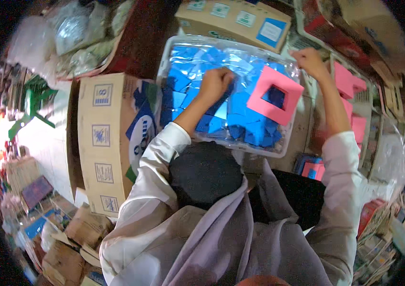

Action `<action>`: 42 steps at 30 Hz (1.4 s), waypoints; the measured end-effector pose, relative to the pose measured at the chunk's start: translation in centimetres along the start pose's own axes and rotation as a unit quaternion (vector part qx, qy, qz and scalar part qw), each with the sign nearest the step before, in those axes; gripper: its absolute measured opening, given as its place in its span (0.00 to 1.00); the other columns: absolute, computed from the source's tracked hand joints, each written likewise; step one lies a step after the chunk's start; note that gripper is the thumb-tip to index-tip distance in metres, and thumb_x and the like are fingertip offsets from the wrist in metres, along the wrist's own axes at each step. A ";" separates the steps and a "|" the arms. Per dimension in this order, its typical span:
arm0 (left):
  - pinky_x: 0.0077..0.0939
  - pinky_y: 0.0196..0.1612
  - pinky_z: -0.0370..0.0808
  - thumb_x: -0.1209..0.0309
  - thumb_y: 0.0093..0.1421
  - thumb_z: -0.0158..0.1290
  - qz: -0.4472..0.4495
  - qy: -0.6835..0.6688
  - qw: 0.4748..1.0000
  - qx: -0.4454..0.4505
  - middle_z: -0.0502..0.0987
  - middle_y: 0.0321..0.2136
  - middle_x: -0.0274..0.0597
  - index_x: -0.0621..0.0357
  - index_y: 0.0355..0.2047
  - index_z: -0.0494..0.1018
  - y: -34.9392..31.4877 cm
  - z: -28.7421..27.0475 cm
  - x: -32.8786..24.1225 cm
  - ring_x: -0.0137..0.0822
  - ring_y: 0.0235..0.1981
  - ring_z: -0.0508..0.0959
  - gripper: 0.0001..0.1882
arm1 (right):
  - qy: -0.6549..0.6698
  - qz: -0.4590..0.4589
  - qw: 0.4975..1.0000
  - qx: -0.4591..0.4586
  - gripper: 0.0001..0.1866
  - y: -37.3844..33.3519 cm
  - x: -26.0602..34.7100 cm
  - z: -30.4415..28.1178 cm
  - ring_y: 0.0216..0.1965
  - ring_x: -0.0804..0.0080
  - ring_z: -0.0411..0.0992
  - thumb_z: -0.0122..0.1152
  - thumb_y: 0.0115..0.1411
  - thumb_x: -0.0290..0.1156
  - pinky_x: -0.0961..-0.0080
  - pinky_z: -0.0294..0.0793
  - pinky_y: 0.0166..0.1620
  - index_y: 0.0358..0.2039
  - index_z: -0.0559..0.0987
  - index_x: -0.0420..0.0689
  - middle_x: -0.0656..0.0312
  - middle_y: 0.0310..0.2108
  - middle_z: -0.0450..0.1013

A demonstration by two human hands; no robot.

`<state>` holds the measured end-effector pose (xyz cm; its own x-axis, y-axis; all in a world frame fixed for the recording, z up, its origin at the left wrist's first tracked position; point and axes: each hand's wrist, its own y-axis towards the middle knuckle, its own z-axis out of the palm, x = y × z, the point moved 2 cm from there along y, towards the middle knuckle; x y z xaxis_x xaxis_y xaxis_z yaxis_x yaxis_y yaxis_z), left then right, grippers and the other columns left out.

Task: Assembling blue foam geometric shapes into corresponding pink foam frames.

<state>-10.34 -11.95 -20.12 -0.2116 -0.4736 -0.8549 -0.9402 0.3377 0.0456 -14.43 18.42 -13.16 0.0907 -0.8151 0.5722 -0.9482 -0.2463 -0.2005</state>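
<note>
A white tray (166,53) stands in front of me, full of loose blue pieces (256,136) with shiny clear plastic over them. My left hand (216,84) is over the middle of the tray, its fingers curled inward; whether something small is in them I cannot tell. Beyond the tray's far right corner, my right hand (311,63) is raised with bent fingers held close together, and any thing in them is too small to make out. Between the hands, a pink square piece (258,97) with a square hole lies tilted across the tray's right side, touched by neither hand.
Cardboard boxes stand left of the tray (101,157) and behind it (231,21). More pink pieces (359,127) are at the right, above a small blue item with a pink piece (313,169). Clear plastic bags (76,31) fill the far left; a green plastic object (32,102) is beneath them.
</note>
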 end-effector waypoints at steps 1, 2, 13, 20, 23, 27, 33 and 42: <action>0.35 0.30 0.71 0.61 0.48 0.53 -0.038 0.041 0.996 -0.071 0.75 0.22 0.51 0.59 0.24 0.75 -0.2 -2.0 1.2 0.46 0.25 0.75 0.13 | 0.015 0.024 0.998 -0.057 0.12 0.3 0.8 -0.6 0.15 0.75 0.65 0.55 0.50 0.37 0.74 0.65 0.22 0.21 0.76 0.41 0.61 0.12 0.67; 0.36 0.31 0.71 0.62 0.48 0.53 -0.079 0.095 0.986 -0.110 0.75 0.21 0.51 0.59 0.24 0.74 -0.4 -3.9 2.1 0.47 0.25 0.75 0.12 | 0.031 0.053 0.991 -0.115 0.12 0.3 1.4 -0.9 0.14 0.72 0.66 0.53 0.50 0.36 0.72 0.65 0.21 0.20 0.75 0.40 0.61 0.12 0.65; 0.40 0.42 0.68 0.72 0.38 0.61 -0.113 0.430 0.895 -0.026 0.68 0.36 0.56 0.62 0.35 0.68 -3.3 -7.9 6.0 0.54 0.39 0.70 0.22 | 0.130 -0.031 0.988 -0.071 0.17 -0.5 4.6 1.4 0.24 0.82 0.64 0.55 0.50 0.29 0.86 0.68 0.22 0.42 0.69 0.41 0.63 0.32 0.66; 0.41 0.45 0.68 0.68 0.30 0.66 -0.180 0.375 0.909 0.004 0.65 0.44 0.57 0.52 0.50 0.60 -2.8 -9.5 1.4 0.52 0.45 0.67 0.43 | 0.071 -0.087 0.987 -0.112 0.15 -0.9 5.6 1.9 0.25 0.81 0.67 0.57 0.49 0.30 0.82 0.68 0.28 0.39 0.73 0.43 0.63 0.27 0.70; 0.40 0.46 0.67 0.69 0.30 0.67 -0.055 0.267 0.962 -0.007 0.66 0.44 0.56 0.49 0.53 0.56 -2.7 -8.3 -2.7 0.52 0.46 0.67 0.47 | 0.169 -0.155 0.972 -0.057 0.15 -0.6 7.9 4.9 0.28 0.82 0.65 0.57 0.51 0.32 0.84 0.66 0.29 0.39 0.72 0.42 0.65 0.30 0.70; 0.38 0.49 0.64 0.72 0.29 0.67 0.124 0.088 0.988 0.013 0.66 0.44 0.54 0.50 0.57 0.48 -2.0 -4.0 -8.5 0.49 0.47 0.66 0.55 | 0.329 0.010 0.938 0.110 0.26 -1.9 11.8 7.0 0.31 0.83 0.66 0.60 0.49 0.31 0.83 0.67 0.29 0.49 0.63 0.44 0.66 0.32 0.70; 0.35 0.44 0.66 0.59 0.34 0.66 0.198 -0.047 0.979 0.001 0.67 0.42 0.53 0.65 0.54 0.51 -0.9 0.9 -7.6 0.47 0.43 0.67 0.51 | 0.230 -0.155 0.961 0.019 0.27 -3.4 7.1 3.8 0.33 0.80 0.66 0.62 0.44 0.26 0.82 0.67 0.34 0.47 0.67 0.43 0.63 0.32 0.70; 0.28 0.27 0.71 0.56 0.36 0.64 0.009 0.027 0.995 0.096 0.74 0.19 0.49 0.66 0.29 0.69 1.2 4.9 -4.2 0.40 0.21 0.75 0.27 | 0.425 0.145 0.893 0.009 0.11 -8.7 2.5 3.4 0.28 0.81 0.70 0.62 0.46 0.26 0.85 0.70 0.30 0.32 0.74 0.41 0.68 0.25 0.71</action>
<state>-9.29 -5.59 -19.00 -0.2465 -0.5084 -0.8251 -0.8692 0.4926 -0.0439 -4.87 16.72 -12.65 -0.4301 -0.1543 0.8895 -0.8883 -0.1037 -0.4475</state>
